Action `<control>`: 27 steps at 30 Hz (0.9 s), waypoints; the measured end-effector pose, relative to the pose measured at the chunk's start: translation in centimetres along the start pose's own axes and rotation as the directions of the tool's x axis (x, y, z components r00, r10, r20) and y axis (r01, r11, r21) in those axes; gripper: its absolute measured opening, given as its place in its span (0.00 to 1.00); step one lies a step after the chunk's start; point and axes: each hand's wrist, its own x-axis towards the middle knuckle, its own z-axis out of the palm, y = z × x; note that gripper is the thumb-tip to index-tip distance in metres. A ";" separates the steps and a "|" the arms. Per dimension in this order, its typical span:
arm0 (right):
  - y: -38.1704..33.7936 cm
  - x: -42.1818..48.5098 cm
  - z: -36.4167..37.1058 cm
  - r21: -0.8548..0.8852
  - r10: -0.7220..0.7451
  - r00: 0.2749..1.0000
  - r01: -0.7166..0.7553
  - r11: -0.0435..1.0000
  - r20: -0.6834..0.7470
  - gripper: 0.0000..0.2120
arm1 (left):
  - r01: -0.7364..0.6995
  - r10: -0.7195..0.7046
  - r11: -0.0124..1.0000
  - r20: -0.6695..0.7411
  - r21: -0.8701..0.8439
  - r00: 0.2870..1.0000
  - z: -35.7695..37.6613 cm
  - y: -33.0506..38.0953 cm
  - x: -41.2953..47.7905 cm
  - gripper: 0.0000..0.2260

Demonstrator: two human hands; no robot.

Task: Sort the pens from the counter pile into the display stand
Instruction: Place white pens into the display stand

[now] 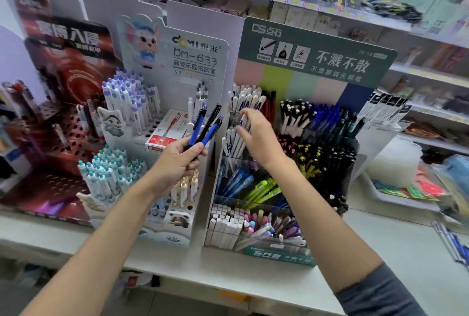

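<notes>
The left hand (177, 163) is holding three pens (203, 130), two blue and one black, with its fingers curling round them in front of the display stand (314, 49). The right hand (258, 140) is reaching among the stand's white pens (243, 97). Whether its fingers (247, 113) are grasping one cannot be told.

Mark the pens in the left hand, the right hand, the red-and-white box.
held pens (197, 126): head view, blue barrel of leftmost pen.
right hand (256, 138): head view, back of hand.
red-and-white box (167, 130): head view, top face.

shop | white counter (380, 252) | stocked shelves (330, 11) behind | bright light
</notes>
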 end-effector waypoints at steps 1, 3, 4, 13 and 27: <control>0.3 -0.6 0.9 -0.027 -0.032 0.999 0.032 0.999 -0.002 0.15 | 0.006 -0.006 1.000 0.001 -0.026 1.000 -0.1 -0.1 0.0 0.06; 1.3 -1.8 2.6 -0.180 -0.139 0.989 0.127 0.975 -0.053 0.14 | 0.021 -0.021 0.998 0.008 -0.060 1.000 -0.3 -0.1 0.0 0.06; 1.7 -2.4 3.4 -0.281 -0.179 0.981 0.152 0.947 -0.073 0.14 | 0.027 -0.026 0.997 0.013 -0.072 1.000 -0.4 -0.2 -0.1 0.06; -0.5 -3.2 0.8 0.105 -0.003 0.953 0.036 0.994 -0.302 0.21 | 0.047 -0.044 0.990 0.025 -0.134 0.999 1.4 -0.3 -0.1 0.08; 0.2 -5.2 -6.3 0.272 0.177 0.981 -0.148 0.951 -0.082 0.21 | -0.002 -0.059 0.974 0.256 0.229 0.965 9.5 -2.1 1.9 0.11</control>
